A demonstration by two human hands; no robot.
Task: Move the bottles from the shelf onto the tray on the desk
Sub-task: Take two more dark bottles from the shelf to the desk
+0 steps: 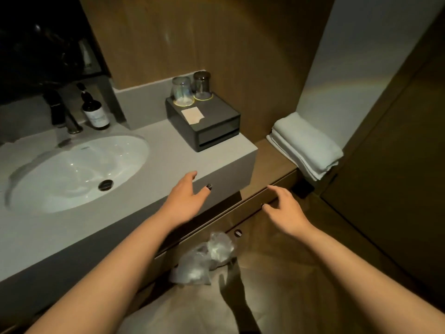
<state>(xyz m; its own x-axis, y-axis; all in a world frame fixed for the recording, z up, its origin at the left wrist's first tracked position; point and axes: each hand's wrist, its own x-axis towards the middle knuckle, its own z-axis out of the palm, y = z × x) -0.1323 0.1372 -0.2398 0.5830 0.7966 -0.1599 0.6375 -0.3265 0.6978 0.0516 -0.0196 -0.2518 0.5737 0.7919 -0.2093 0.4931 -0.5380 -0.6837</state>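
Observation:
A dark pump bottle (94, 109) with a pale label stands on the grey counter (168, 145) behind the white sink (72, 174), beside the dark tap (62, 112). My left hand (185, 196) hovers over the counter's front edge, fingers relaxed and holding nothing. My right hand (286, 208) hangs loose and empty over the lower wooden ledge (272, 169). No tray or shelf bottles can be made out in this view.
A dark drawer box (207, 126) on the counter carries two upturned glasses (190, 89) and a paper card. Folded white towels (305, 145) lie on the wooden ledge at right. A bin with a clear plastic liner (204, 256) stands below the counter.

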